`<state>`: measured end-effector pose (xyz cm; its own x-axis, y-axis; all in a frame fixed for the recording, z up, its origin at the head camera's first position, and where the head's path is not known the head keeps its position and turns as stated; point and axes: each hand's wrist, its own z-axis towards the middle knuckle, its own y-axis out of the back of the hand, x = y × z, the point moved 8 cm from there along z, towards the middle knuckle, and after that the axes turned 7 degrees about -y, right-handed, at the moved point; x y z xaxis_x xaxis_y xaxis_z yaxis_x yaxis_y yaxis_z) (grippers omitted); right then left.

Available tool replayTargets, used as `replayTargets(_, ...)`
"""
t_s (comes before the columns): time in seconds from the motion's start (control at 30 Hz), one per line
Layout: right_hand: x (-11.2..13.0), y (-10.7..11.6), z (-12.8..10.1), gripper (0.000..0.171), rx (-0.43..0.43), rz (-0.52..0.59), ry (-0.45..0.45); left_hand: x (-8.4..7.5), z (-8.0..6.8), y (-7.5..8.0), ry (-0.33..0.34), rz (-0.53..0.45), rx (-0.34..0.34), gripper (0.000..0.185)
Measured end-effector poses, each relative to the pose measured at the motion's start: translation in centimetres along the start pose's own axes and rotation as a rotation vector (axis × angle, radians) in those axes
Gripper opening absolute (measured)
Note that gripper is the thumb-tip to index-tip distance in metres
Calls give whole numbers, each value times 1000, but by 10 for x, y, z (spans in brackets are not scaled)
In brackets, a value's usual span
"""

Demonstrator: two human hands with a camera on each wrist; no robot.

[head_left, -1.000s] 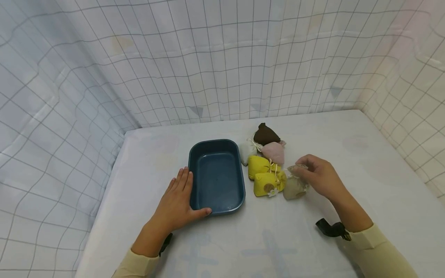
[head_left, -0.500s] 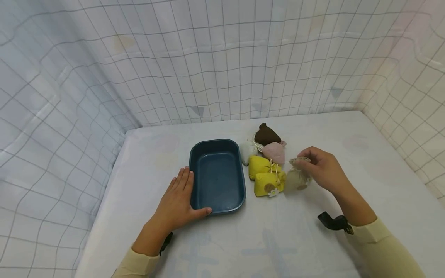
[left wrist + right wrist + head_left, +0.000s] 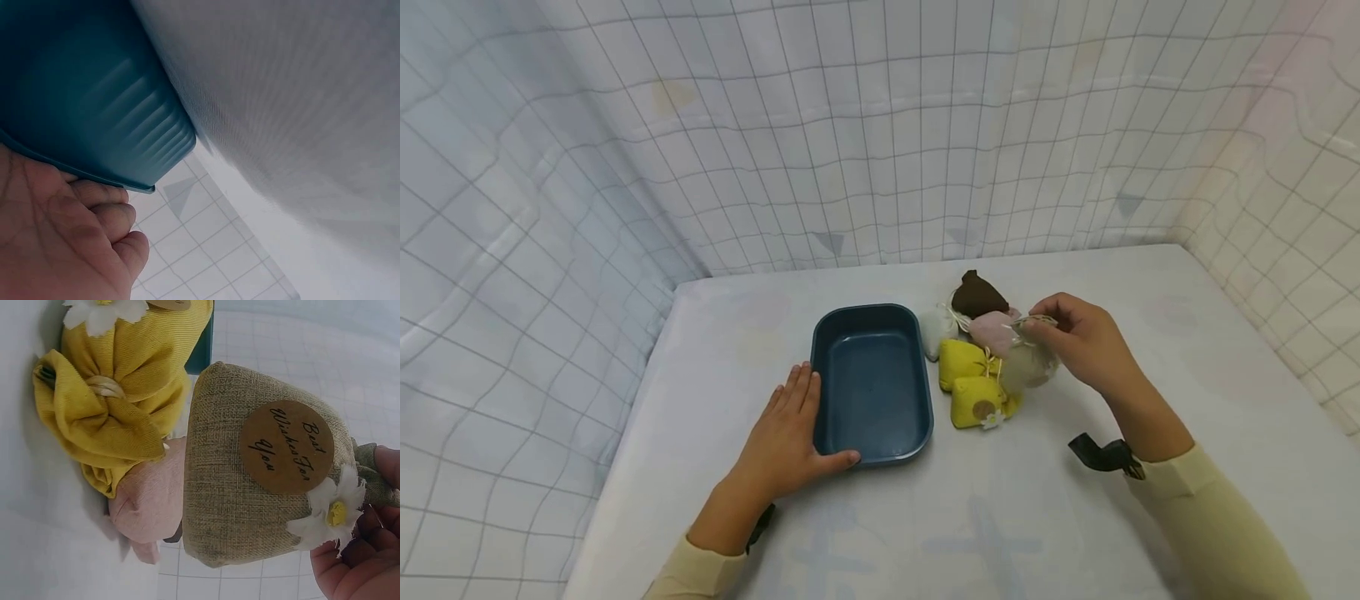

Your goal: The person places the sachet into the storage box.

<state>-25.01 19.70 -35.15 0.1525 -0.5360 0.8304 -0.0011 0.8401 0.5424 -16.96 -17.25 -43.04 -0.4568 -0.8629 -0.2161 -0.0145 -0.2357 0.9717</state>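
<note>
My right hand (image 3: 1081,343) pinches the gathered neck of a beige cloth pouch (image 3: 1027,367), which hangs off the table. In the right wrist view, that pouch (image 3: 250,462) bears a round brown label reading "Best Wishes For You" and a white fabric flower (image 3: 334,512). My left hand (image 3: 782,440) lies with straight fingers along the left rim of a dark blue rectangular tub (image 3: 872,400), its thumb at the near rim. From the left wrist, the tub's ribbed outer wall (image 3: 137,119) shows above the fingers. Nothing lies inside the tub.
Right of the tub lie two yellow pouches (image 3: 961,365), a pink pouch (image 3: 991,331), a pale grey pouch (image 3: 935,332) and a dark brown pouch (image 3: 979,296). They sit close together on a white-covered table (image 3: 955,517). White grid-patterned curtains (image 3: 880,150) stand around the table.
My right hand has lifted the beige pouch off the table and carried it away from me and slightly left, over the edge of the other pouches. The left hand stays on the tub.
</note>
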Motion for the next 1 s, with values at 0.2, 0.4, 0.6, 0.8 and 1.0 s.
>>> replayTargets(0.2, 11, -7, 13, 20, -5, 37, 38, -1, 0, -3, 9, 10, 15, 130)
replayTargets(0.4, 26, -22, 29, 20, 21, 79, 45, -2, -1, -1, 7, 5, 14, 129)
replayTargets(0.6, 40, -39, 41, 22, 61, 105, 73, -3, -1, 2, -9, 17, -13, 127)
replayTargets(0.8, 54, -56, 51, 20, 98, 139, 116, -3, -1, 2, -6, 15, -10, 128)
replayTargets(1.0, 70, -72, 56, 20, 132, 163, 136, -4, 0, 3, -4, 9, -2, 128)
